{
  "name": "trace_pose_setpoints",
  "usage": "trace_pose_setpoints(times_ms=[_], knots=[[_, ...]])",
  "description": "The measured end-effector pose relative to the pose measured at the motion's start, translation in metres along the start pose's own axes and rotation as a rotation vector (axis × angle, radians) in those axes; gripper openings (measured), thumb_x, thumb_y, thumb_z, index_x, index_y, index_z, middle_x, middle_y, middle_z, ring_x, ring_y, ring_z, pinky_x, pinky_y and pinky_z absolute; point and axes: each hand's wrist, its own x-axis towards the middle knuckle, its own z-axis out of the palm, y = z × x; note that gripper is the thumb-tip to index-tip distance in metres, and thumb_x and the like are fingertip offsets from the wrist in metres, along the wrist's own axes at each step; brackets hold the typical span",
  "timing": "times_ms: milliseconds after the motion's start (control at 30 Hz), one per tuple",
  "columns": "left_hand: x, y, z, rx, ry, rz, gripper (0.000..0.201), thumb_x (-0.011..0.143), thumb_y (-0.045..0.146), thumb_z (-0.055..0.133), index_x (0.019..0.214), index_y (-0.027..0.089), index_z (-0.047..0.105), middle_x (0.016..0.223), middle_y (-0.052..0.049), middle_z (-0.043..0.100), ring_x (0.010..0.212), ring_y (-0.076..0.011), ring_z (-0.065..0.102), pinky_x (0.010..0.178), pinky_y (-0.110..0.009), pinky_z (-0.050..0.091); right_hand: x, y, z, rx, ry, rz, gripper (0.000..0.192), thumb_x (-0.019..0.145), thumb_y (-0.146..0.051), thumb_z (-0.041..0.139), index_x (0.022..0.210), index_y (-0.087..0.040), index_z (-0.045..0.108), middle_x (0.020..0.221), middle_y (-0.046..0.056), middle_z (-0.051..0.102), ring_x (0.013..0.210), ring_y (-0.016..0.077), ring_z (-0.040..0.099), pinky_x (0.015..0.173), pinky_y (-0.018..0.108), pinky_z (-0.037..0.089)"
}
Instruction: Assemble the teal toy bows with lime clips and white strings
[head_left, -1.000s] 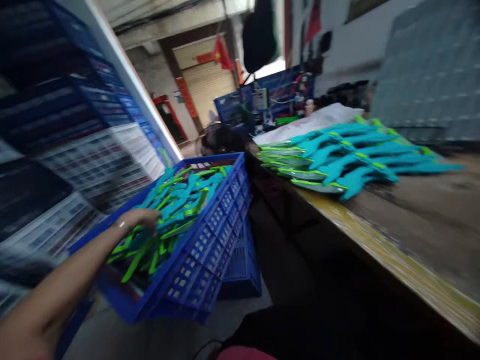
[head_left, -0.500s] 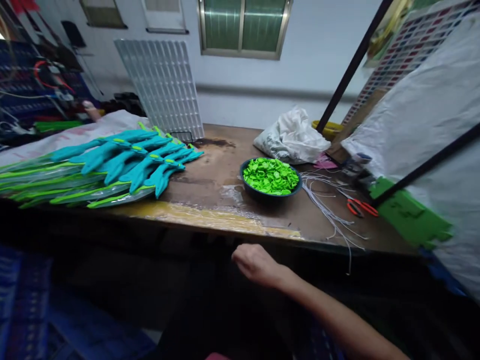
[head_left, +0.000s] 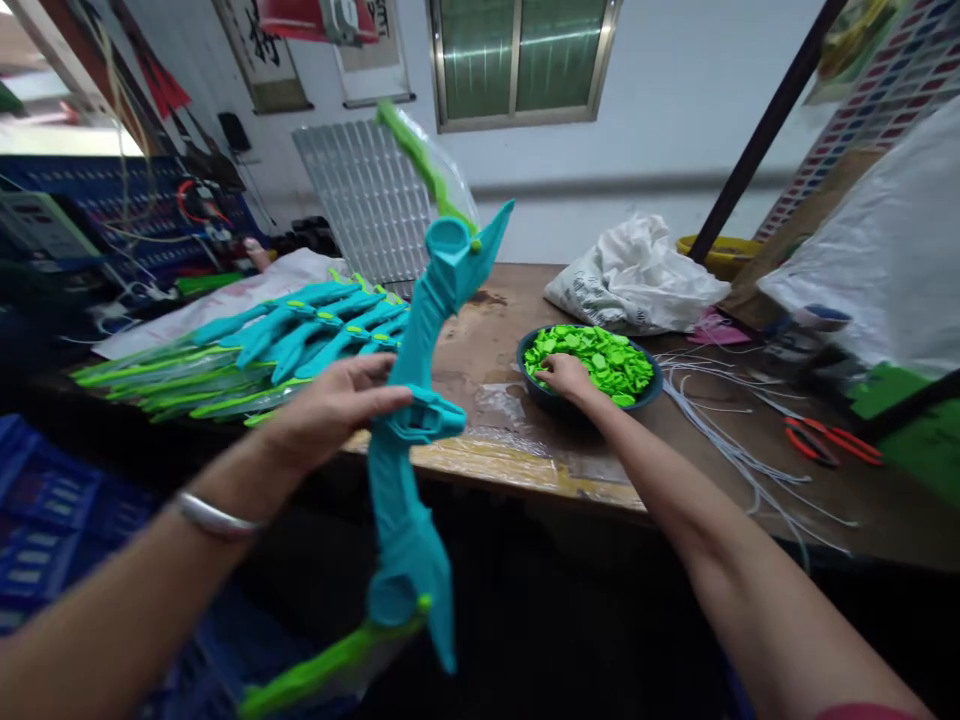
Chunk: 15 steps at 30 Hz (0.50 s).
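I see black brush writing on a paper scroll hanging on the back wall, but I cannot read it. No other words or numbers show clearly.

On the table, a bowl of small caps sits near the front edge. A stack of toy bows lies to its left, a bag behind it, loose cords and scissors to its right.

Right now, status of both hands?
Left hand: closed on a teal toy bow, held upright.
Right hand: in the bowl of green caps; grip cannot be told.
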Motion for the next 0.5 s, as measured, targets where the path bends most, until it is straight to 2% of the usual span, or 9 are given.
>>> trace_pose_setpoints(times_ms=[67,133,233,300,367,500], knots=[[-0.011,-0.019,0.002,0.09,-0.164,-0.099,0.043,0.066,0.014,0.091,0.104,0.008,0.073,0.089,-0.012,0.076,0.075,-0.0279,0.073,0.06,-0.033,0.059,0.007,0.002,0.009,-0.015,-0.042,0.031,0.023,0.098,-0.036,0.066,0.104,-0.013,0.069,0.109,0.007,0.071,0.103,0.021,0.069,0.094,0.043,0.057],[-0.021,-0.047,0.003,0.11,-0.219,-0.123,0.047,0.066,0.025,0.093,0.106,0.01,0.074,0.096,-0.012,0.079,0.079,-0.024,0.074,0.069,-0.031,0.061,0.009,0.005,0.015,-0.036,-0.066,0.047,0.024,0.099,-0.036,0.065,0.103,-0.014,0.07,0.109,0.007,0.072,0.104,0.0211,0.069,0.095,0.043,0.056],[-0.035,-0.085,0.001,0.061,-0.137,-0.113,0.046,0.071,0.033,0.091,0.108,0.012,0.073,0.098,-0.01,0.08,0.081,-0.0202,0.075,0.074,-0.028,0.062,0.014,0.009,0.019,-0.08,-0.083,0.054,0.024,0.099,-0.037,0.064,0.105,-0.015,0.071,0.112,0.007,0.073,0.108,0.0221,0.068,0.097,0.044,0.055],[-0.044,-0.099,-0.003,0.022,-0.089,-0.131,0.047,0.072,0.034,0.091,0.11,0.014,0.072,0.1,-0.008,0.08,0.082,-0.0196,0.075,0.074,-0.027,0.062,0.018,0.009,0.02,-0.107,-0.095,0.04,0.026,0.098,-0.038,0.064,0.11,-0.016,0.071,0.115,0.008,0.073,0.11,0.0227,0.068,0.098,0.044,0.054],[-0.053,-0.107,-0.006,-0.012,-0.042,-0.152,0.047,0.072,0.033,0.091,0.11,0.015,0.071,0.101,-0.008,0.08,0.083,-0.0193,0.075,0.073,-0.026,0.062,0.023,0.008,0.021,-0.124,-0.113,0.004,0.027,0.098,-0.038,0.064,0.112,-0.016,0.07,0.116,0.008,0.073,0.11,0.0223,0.068,0.099,0.044,0.054],[-0.07,-0.114,-0.01,-0.043,0.004,-0.177,0.048,0.072,0.033,0.091,0.111,0.014,0.069,0.101,-0.009,0.08,0.085,-0.0197,0.076,0.075,-0.027,0.062,0.027,0.006,0.022,-0.158,-0.146,-0.049,0.026,0.099,-0.039,0.063,0.106,-0.016,0.072,0.111,0.006,0.075,0.104,0.0201,0.07,0.096,0.04,0.054]])
